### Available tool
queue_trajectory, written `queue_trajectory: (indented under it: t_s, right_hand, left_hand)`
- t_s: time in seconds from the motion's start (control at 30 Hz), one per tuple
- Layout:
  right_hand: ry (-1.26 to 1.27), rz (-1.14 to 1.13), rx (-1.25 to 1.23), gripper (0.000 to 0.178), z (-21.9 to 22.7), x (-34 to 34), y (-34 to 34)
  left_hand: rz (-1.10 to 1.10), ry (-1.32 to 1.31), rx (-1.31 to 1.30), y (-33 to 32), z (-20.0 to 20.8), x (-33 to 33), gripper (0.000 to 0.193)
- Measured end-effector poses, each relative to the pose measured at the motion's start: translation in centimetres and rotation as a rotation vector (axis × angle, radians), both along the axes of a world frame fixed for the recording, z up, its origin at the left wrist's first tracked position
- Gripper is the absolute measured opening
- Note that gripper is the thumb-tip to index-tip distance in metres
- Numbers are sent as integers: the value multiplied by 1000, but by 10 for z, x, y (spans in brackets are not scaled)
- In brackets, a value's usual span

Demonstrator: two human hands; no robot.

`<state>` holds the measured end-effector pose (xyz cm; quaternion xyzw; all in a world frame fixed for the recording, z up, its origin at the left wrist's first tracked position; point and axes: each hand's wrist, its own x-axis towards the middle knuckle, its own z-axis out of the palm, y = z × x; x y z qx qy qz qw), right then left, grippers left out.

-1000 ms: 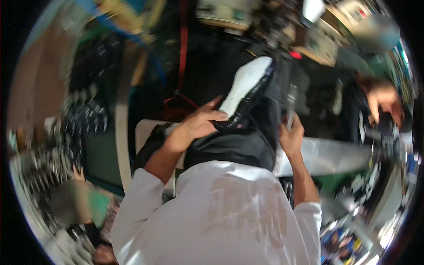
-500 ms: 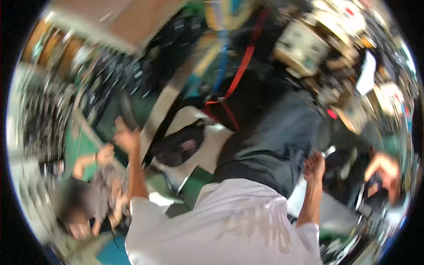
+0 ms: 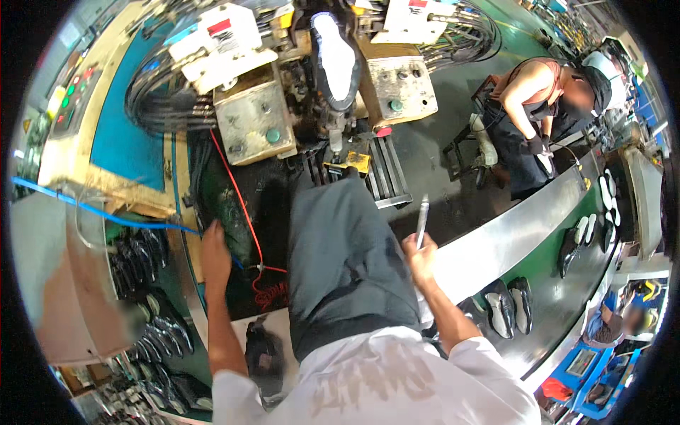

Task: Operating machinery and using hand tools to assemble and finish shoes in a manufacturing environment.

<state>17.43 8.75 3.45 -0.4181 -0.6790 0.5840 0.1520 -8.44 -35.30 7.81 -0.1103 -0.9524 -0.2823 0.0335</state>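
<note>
Right hand [image 3: 420, 259]: grip closed around a slim silvery tool [image 3: 423, 221], which projects from the fist. Tool's long axis runs near to far, tipped slightly right at the far end. Hand sits just right of the dark trousers [image 3: 347, 265], beside the left end of the metal table [image 3: 489, 251].

Left hand [image 3: 215, 248]: left of the legs, well apart from the tool, near the end of a blue hose [image 3: 120, 221]. Cannot tell whether its fingers are apart or together; contact with the hose also unclear.

Black shoe with white sole [image 3: 336, 67]: far centre, between the machine boxes [image 3: 253, 117], long axis near to far. It lies far and left of the right grip; the right hand appears the nearer one.
</note>
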Motion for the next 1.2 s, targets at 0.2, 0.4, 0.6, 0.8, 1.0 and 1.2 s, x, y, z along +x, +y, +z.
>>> queue_trajectory:
  t_s: [0.2, 0.4, 0.6, 0.8, 1.0, 1.2]
  right_hand:
    - [17, 165, 116, 29, -6, -38, -51]
    - [-47, 146, 70, 27, 7, -34, -32]
    - [-55, 203, -184, 42, 53, -5, 5]
    - [-92, 291, 124, 46, 69, 21, 35]
    - [-352, 635, -24, 48, 103, -6, 39]
    - [-399, 858, -59, 57, 101, -52, 41]
  left_hand:
    - [-238, -379, 1096, 317, 90, -198, 77]
    - [-296, -757, 1269, 387, 125, -230, 55]
    - [-492, -297, 959, 337, 136, -138, 87]
    - [-608, -683, 1055, 257, 79, 11, 113]
    - [-386, -987, 656, 188, -29, 116, 108]
    - [-383, -613, 108, 223, -10, 42, 91]
